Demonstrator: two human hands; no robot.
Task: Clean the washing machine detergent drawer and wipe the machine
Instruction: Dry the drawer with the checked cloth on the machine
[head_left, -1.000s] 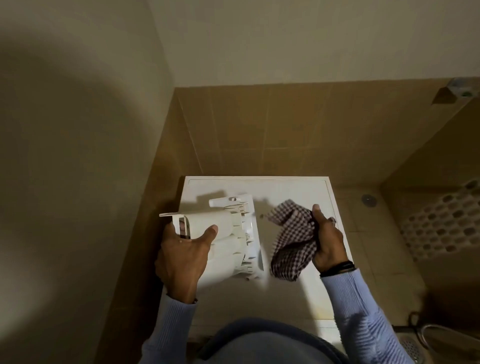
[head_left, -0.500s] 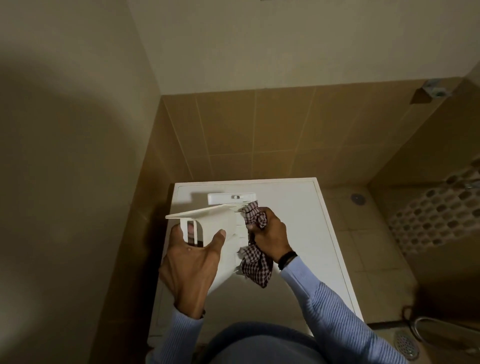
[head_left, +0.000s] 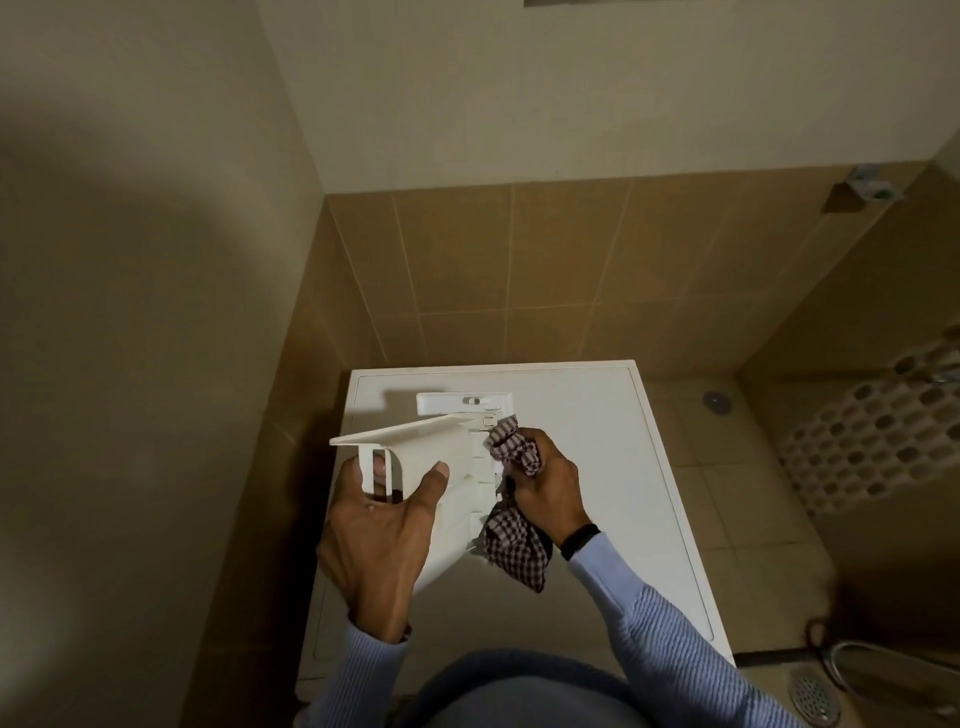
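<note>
Drawer (head_left: 447, 467) held above washer (head_left: 587, 431) in left hand (head_left: 379, 535); right hand (head_left: 550, 488) clutches cloth (head_left: 514, 545), pressed to drawer's right end

Setting: home bathroom or wet laundry corner. Evidence: white top-panel washing machine (head_left: 582, 415) set into the far left corner; tan ceramic wall tiles (head_left: 519, 270) on the lower walls, plain painted wall above; tiled floor (head_left: 727, 493) with a round drain (head_left: 717, 400) at the far right; second metal floor drain (head_left: 814, 696) near right; pebble-patterned mosaic surface (head_left: 872, 447) at right.
</note>
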